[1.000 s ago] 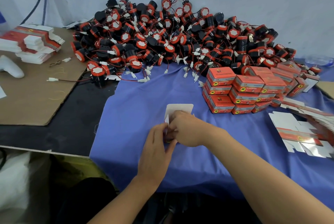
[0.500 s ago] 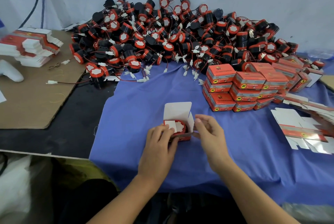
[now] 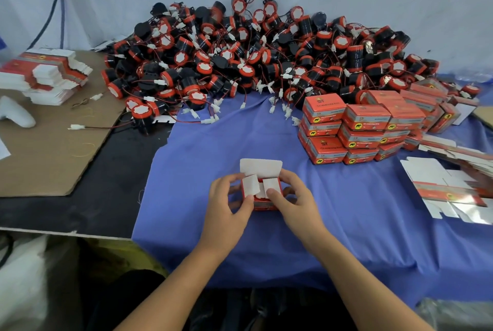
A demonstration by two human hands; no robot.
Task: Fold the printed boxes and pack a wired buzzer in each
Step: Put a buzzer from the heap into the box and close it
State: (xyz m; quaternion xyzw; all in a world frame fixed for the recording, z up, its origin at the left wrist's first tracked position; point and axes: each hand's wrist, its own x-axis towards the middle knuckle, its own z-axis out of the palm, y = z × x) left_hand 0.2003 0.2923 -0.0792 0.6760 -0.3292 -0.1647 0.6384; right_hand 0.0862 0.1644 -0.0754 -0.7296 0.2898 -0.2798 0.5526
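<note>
Side flaps (image 3: 252, 183) now cover buzzer in box (image 3: 264, 204), left hand (image 3: 226, 210) and right hand (image 3: 294, 204) gripping box

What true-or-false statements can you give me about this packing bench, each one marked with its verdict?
1. The left hand and the right hand both hold the printed box. True.
2. The box's lid flap is tucked shut. False: it stands up, and only the side flaps are folded in.
3. The packed boxes are stacked to the left of the hands. False: they stand to the right, on the blue cloth.
4. The pile of wired buzzers lies beyond the held box. True.
5. A stack of flat box blanks sits on the brown cardboard at far left. True.
</note>
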